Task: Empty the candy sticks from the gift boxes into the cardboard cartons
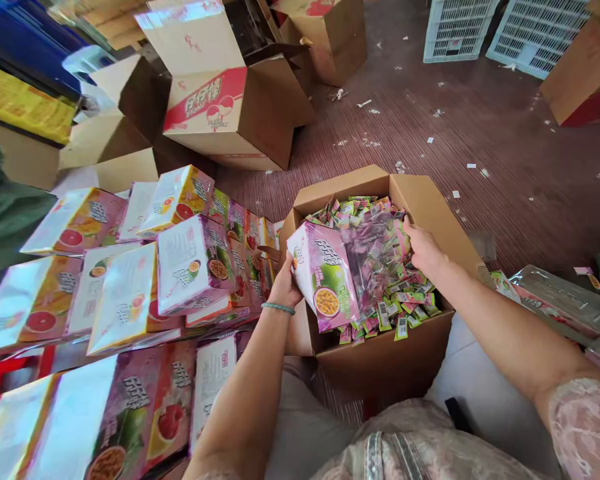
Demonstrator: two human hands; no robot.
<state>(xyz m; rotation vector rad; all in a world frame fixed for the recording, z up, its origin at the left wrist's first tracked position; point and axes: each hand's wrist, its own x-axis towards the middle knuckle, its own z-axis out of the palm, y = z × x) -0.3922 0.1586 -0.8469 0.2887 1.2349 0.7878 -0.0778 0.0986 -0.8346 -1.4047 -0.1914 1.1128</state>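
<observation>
My left hand [286, 283] grips the white-and-purple end of a passion fruit printed box [333, 277], tilted over an open carton. From its printed part a clear plastic section [375, 250] reaches to the right, with small sachets showing in or through it; I cannot tell which. At the far end of this plastic, my right hand [420, 245] is closed on the edge, its fingertips partly hidden. Beneath lie many small green-and-pink sachets [405, 307], filling the brown carton [385, 363] between my knees.
Several fruit-printed boxes [195, 263] are stacked at my left. Clear plastic boxes [560, 293] lie at my right. Open cartons [265, 107] stand ahead on the brown floor [405, 107], which has paper scraps on it. White crates [457, 30] are at the back right.
</observation>
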